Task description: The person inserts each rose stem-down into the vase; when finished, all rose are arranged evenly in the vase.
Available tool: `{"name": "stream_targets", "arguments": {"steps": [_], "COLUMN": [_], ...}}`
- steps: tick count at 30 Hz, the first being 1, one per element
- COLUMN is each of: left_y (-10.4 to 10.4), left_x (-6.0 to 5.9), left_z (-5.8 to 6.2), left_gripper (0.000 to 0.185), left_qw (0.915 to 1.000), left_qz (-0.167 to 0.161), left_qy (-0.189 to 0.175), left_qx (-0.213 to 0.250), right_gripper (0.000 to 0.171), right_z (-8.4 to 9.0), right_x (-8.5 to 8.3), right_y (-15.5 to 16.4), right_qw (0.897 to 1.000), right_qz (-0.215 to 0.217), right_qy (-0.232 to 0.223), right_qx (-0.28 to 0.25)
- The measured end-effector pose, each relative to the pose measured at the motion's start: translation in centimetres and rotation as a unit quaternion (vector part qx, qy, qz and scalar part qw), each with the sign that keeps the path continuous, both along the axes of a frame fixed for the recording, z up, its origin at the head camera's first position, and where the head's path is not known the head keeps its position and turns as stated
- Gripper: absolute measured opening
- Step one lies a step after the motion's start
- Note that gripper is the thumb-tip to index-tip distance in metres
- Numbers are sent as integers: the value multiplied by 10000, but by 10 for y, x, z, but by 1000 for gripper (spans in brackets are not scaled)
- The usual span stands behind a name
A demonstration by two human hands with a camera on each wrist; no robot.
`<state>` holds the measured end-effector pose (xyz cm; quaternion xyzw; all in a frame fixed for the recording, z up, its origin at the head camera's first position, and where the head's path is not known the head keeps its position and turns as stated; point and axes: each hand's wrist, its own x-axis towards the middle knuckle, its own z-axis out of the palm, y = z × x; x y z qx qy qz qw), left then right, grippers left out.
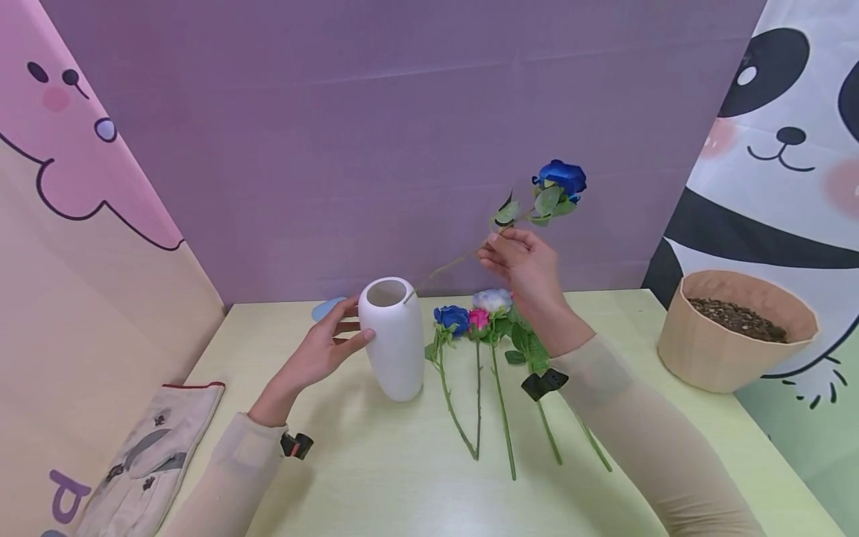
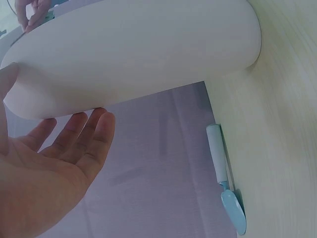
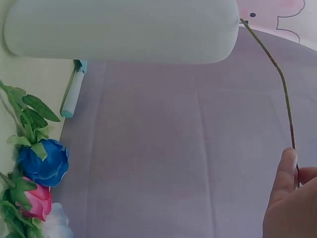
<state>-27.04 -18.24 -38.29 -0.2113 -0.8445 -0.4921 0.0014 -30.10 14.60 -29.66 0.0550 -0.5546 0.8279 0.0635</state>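
Sleeves [image 1: 637, 432] cross lower frame; I observe left hand [image 1: 325, 350] gripping central vase [image 1: 396, 347], apparently steadying it; right hand [image 1: 530, 270] pinches stem [image 3: 286, 91] of blue rose [image 1: 562, 179], upper right.

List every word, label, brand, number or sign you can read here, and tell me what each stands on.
"d" or "p": tilted purple letter on the left wall covering; I cannot tell which.
Purple mark below it: cut off, unreadable.
Dark marks on the patterned cloth: too small to read.
White vase, tan pot: no lettering visible.
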Motion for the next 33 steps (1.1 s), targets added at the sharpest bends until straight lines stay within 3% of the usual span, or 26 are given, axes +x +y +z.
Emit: {"name": "stream_targets", "arguments": {"steps": [9,24,33], "left_y": [0,0,0], "left_x": [0,0,0], "left_z": [1,1,0], "left_gripper": [69,68,70], "left_qw": [10000,10000,10000], "left_qz": [12,21,47], "left_qy": [-33,-84,-86], "left_qx": [-44,-35,4], "right_gripper": [20,18,21], "right_z": [2,-15,-14], "right_x": [-3,-8,-4], "right_y": [-12,-39,-52], "right_qw": [9999,9956,9940], "right_qz": [-82,97,293], "right_qy": [-77,-79,-195], "right_qx": [-129,930,1031]}}
